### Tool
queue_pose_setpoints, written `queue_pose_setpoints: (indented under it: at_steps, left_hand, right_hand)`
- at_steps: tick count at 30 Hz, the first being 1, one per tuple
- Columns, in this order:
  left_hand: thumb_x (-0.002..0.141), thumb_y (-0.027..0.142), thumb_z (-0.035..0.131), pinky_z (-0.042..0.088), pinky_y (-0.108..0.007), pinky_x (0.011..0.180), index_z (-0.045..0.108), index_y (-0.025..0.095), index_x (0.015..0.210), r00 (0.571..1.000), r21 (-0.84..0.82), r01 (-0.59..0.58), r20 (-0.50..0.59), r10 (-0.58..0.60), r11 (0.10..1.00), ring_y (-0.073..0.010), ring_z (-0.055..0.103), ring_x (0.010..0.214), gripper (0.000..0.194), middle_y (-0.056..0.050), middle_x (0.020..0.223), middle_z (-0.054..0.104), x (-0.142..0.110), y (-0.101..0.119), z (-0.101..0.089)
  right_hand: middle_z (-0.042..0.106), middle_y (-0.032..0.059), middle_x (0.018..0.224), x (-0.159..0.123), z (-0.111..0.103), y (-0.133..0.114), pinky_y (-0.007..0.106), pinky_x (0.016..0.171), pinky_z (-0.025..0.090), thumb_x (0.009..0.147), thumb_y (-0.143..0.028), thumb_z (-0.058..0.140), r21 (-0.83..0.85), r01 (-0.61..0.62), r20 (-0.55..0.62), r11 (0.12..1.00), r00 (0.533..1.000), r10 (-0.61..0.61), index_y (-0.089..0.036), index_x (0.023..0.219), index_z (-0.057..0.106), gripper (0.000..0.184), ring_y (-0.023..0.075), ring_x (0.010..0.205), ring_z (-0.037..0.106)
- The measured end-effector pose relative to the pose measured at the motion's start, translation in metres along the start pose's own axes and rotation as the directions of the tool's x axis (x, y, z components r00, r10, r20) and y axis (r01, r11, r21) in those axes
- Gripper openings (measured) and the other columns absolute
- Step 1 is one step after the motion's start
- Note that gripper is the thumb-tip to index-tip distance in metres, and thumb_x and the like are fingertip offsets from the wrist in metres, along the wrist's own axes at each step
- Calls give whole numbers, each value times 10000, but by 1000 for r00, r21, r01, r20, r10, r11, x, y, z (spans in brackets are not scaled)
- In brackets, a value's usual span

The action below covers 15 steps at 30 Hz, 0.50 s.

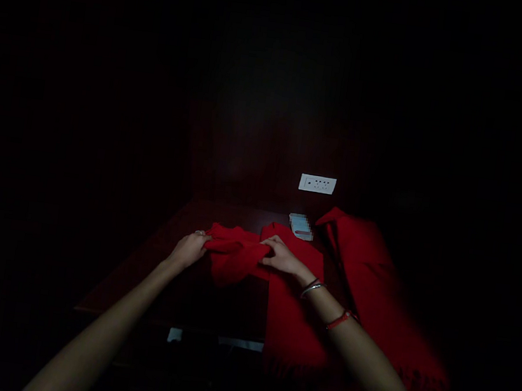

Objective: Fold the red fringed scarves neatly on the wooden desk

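A red fringed scarf (pixel 238 260) is bunched between my two hands above the dark table. My left hand (pixel 190 248) has its fingers closed on the scarf's left end; a ring shows on one finger. On the other side, my right hand (pixel 278 255) pinches the cloth between thumb and fingers. Red cloth (pixel 295 322) also lies under my right wrist and hangs over the table's front edge, its fringe downward. Whether it is one piece with the held part I cannot tell.
Another red fringed cloth (pixel 375 281) lies along the table's right side. A pale, blurred-out packet (pixel 302 226) rests at the back, below a white wall socket (pixel 317 184). The dark tabletop (pixel 145 270) extends to the left. Deep shadow hides the surroundings.
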<state>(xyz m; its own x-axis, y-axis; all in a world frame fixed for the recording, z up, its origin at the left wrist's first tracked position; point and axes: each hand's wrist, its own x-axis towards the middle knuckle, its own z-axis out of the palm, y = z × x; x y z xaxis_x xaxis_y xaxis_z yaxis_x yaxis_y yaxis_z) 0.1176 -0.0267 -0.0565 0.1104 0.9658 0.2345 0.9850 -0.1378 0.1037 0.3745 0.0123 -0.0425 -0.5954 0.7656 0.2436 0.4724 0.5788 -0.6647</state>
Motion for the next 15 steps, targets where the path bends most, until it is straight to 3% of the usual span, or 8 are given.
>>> queue_pose_setpoints:
  at_steps: [3, 5, 7, 10, 12, 13, 14, 15]
  left_hand:
    - [694, 88, 382, 395, -247, 788, 591, 182, 894, 961, -90, -116, -262, 89, 989, -153, 522, 863, 305, -40, 899, 567, 21, 32, -39]
    - [694, 95, 392, 395, -252, 796, 598, 177, 885, 917, -157, -205, -377, 133, 966, -147, 523, 843, 293, -30, 875, 576, 42, 69, -70]
    - [675, 84, 417, 401, -258, 788, 604, 160, 856, 905, -251, -216, -413, 97, 943, -142, 531, 813, 271, -25, 832, 592, 61, 106, -98]
    - [681, 145, 490, 410, -255, 780, 538, 149, 1003, 903, -368, -303, -406, 141, 879, -130, 534, 828, 326, -28, 915, 583, 78, 138, -124]
    - [697, 238, 522, 387, -276, 827, 445, 159, 1123, 867, -356, -373, -462, 185, 857, -144, 499, 931, 441, -48, 1044, 531, 80, 136, -124]
    - [715, 280, 509, 368, -291, 855, 407, 165, 1158, 851, -336, -378, -494, 181, 862, -153, 471, 983, 470, -58, 1094, 499, 78, 128, -118]
    - [739, 311, 478, 349, -303, 879, 387, 168, 1173, 845, -315, -359, -509, 163, 879, -161, 443, 1026, 466, -66, 1124, 474, 76, 116, -108]
    - [763, 325, 438, 337, -312, 891, 380, 167, 1178, 858, -305, -303, -500, 119, 903, -165, 429, 1044, 448, -74, 1134, 462, 74, 103, -94]
  right_hand:
    - [371, 95, 1221, 2, -15, -26, 335, 911, 292, 538, -314, 664, 24, 79, 30, 997, 996, -80, -174, 1221, 351, 764, 196, 1102, 340]
    - [428, 89, 1181, 11, -22, -43, 325, 881, 331, 561, -327, 647, 127, 49, -25, 991, 999, -46, -173, 1282, 233, 846, 179, 1051, 406]
    - [536, 63, 1032, 22, -33, -52, 318, 809, 388, 591, -279, 616, 177, -22, -172, 984, 984, 52, -153, 1238, 322, 722, 171, 918, 494]
    - [591, 36, 844, 28, -74, -45, 302, 697, 430, 622, -190, 542, 181, -102, -416, 978, 893, 170, -106, 977, 553, 364, 161, 762, 535]
    - [589, 45, 848, 12, -120, -25, 273, 642, 436, 651, -174, 491, 192, -105, -572, 976, 796, 198, -89, 969, 547, 334, 136, 715, 538]
    - [587, 57, 852, -2, -145, -12, 266, 621, 435, 660, -178, 482, 159, -168, -667, 973, 708, 232, -81, 998, 527, 355, 128, 698, 536]
    - [584, 74, 858, -20, -169, 2, 263, 610, 430, 668, -191, 479, 106, -272, -765, 956, 592, 253, -75, 1017, 513, 370, 124, 690, 533]
    - [581, 95, 864, -40, -190, 17, 268, 603, 427, 670, -208, 483, 47, -398, -832, 916, 492, 256, -68, 1022, 508, 380, 127, 690, 532]
